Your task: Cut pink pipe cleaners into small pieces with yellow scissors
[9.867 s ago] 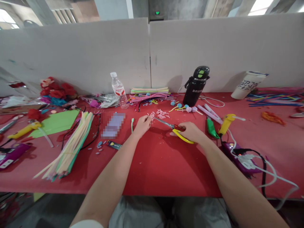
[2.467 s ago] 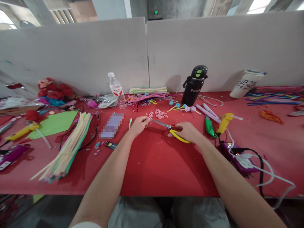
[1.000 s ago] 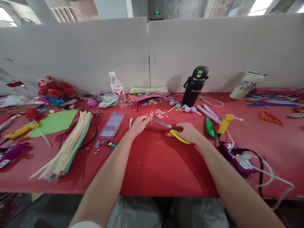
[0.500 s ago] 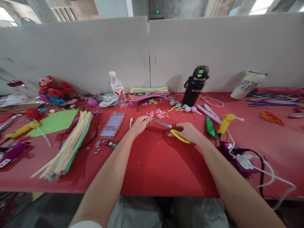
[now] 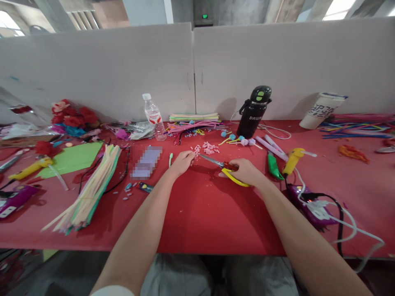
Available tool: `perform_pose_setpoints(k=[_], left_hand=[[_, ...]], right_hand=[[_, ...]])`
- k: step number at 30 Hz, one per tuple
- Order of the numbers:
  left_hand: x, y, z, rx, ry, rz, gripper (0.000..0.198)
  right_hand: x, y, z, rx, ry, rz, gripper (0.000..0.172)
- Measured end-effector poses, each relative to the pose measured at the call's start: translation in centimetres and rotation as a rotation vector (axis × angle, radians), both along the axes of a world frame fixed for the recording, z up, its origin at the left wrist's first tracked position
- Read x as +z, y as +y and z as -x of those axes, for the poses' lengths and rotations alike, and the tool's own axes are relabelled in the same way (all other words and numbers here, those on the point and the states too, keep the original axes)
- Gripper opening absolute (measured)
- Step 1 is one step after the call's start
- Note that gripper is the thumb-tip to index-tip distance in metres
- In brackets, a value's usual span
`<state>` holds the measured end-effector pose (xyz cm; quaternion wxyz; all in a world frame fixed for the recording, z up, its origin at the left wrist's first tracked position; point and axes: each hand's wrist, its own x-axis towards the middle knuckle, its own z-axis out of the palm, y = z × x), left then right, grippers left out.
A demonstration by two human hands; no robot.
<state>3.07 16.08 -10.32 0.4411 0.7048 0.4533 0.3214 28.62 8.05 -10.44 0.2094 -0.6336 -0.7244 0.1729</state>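
My right hand (image 5: pixel 242 172) is wrapped round the handles of yellow-handled scissors (image 5: pixel 235 177), whose blades point left toward my other hand. The fingers of my left hand (image 5: pixel 183 161) are pinched together beside the blade tips; what they hold is too small to make out. Small pink pieces (image 5: pixel 210 148) lie in a loose pile on the red table (image 5: pixel 212 222), just beyond my left fingertips and the blades. A short pale green piece (image 5: pixel 170 159) rests left of my left hand.
A bundle of pale fuzzy stems (image 5: pixel 92 187) and a blurred flat item (image 5: pixel 146 162) lie left. Behind stand a water bottle (image 5: pixel 154 117) and a black flask (image 5: pixel 253 111). At right are a yellow glue gun (image 5: pixel 293 161) and a purple power strip (image 5: pixel 311 207) with cables.
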Motion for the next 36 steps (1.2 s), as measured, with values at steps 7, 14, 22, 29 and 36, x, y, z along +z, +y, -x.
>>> perform_pose_setpoints(k=[7, 14, 22, 29, 36], left_hand=[[0.14, -0.11, -0.01, -0.018, -0.014, 0.0, 0.031], [0.1, -0.14, 0.03, -0.023, 0.0, -0.009, 0.033], [0.17, -0.14, 0.02, -0.019, -0.02, 0.001, 0.035], [0.04, -0.13, 0.09, -0.037, -0.004, -0.019, 0.034], [0.46, -0.37, 0.0, -0.036, -0.006, -0.002, 0.033]], right_hand=[[-0.1, 0.03, 0.05, -0.002, 0.002, 0.003, 0.061], [-0.17, 0.16, -0.02, -0.006, -0.004, 0.015, 0.059], [-0.28, 0.02, -0.16, -0.016, -0.003, -0.039, 0.057], [-0.12, 0.07, -0.13, 0.011, -0.001, -0.011, 0.058], [-0.12, 0.02, -0.03, 0.009, 0.006, -0.007, 0.058]])
